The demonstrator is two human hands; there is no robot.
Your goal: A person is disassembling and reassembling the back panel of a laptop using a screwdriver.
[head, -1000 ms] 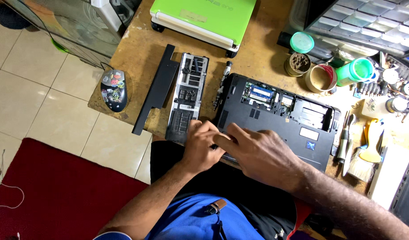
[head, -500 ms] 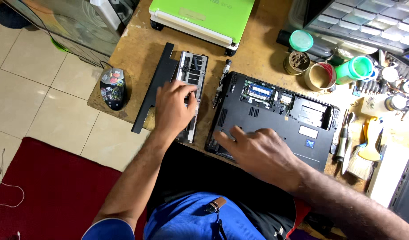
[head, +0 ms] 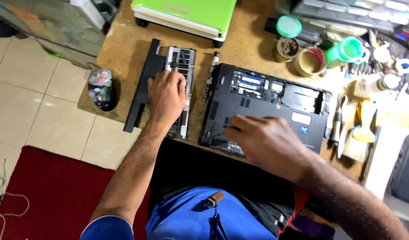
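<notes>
A black laptop base [head: 275,100] lies upside down on the wooden table [head: 124,49], its memory bay uncovered. My right hand [head: 264,140] rests flat on its near edge, fingers spread, holding nothing. My left hand [head: 166,95] lies palm down on a grey slotted cover panel [head: 183,60] to the left of the laptop. A long black battery [head: 144,84] lies just left of that panel. A thin dark screwdriver [head: 210,75] lies between the panel and the laptop.
A green closed laptop [head: 186,15] sits at the table's far edge. A black mouse [head: 101,89] lies at the left edge. Tape rolls [head: 309,62], green tubs [head: 346,51] and small tools crowd the right side. Red mat [head: 44,195] on the tiled floor.
My left hand left the laptop's near edge, went left and came down on the grey cover panel, sliding a little farther up it. My right hand stayed on the laptop base.
</notes>
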